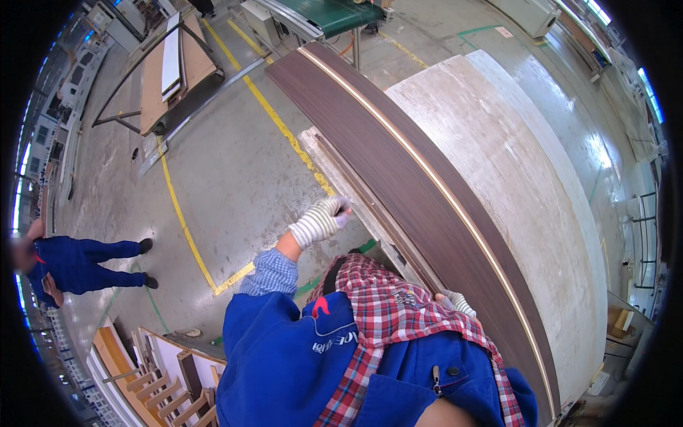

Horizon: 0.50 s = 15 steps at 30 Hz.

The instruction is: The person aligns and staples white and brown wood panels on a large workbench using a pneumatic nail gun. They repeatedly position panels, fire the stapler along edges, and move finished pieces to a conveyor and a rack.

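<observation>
Dark brown wood-grain boards [384, 149] stretch diagonally across the middle, with a pale strip [427, 169] running along their length. Beside their left edge, my left hand [320, 222] is raised in a striped knit glove. Its fingers are curled closed, and whatever they may hold is hidden. My right hand [459, 304], gloved too, rests at the near left edge of the dark boards, close against my checked apron [391, 299]. Its fingers are partly covered, so its grip cannot be made out. A narrow ledge [356, 181] lies along the boards' left side.
Large pale panels [512, 156] lie to the right of the dark boards. A person in blue workwear [92, 263] stands at the left. At the lower left is a rack with wooden pieces [163, 391]; a frame carrying boards [171, 71] and a green conveyor [334, 16] stand farther off.
</observation>
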Motion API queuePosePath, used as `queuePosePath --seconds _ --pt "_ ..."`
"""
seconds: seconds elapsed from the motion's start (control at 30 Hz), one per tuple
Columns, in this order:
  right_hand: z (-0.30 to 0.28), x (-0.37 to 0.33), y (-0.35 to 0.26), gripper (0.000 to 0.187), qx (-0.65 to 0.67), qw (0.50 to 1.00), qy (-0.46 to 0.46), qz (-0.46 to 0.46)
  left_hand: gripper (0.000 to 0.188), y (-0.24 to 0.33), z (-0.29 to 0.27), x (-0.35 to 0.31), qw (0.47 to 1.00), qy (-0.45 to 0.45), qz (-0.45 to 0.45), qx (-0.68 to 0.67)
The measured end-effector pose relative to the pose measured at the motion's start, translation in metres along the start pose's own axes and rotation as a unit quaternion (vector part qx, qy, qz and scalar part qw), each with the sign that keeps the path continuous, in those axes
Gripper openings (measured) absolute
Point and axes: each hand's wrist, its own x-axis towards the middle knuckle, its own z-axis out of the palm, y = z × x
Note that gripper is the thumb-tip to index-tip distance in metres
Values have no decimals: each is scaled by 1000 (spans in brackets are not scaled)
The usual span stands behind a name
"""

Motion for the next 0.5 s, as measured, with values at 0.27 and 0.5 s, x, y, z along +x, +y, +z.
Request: queuePosePath --seconds 0.27,0.5 --pt "9 -3 7 48 8 999 31 -4 31 6 0 2 970 120 108 182" --pt "5 -4 1 45 -26 999 16 -27 22 15 40 32 922 198 281 179"
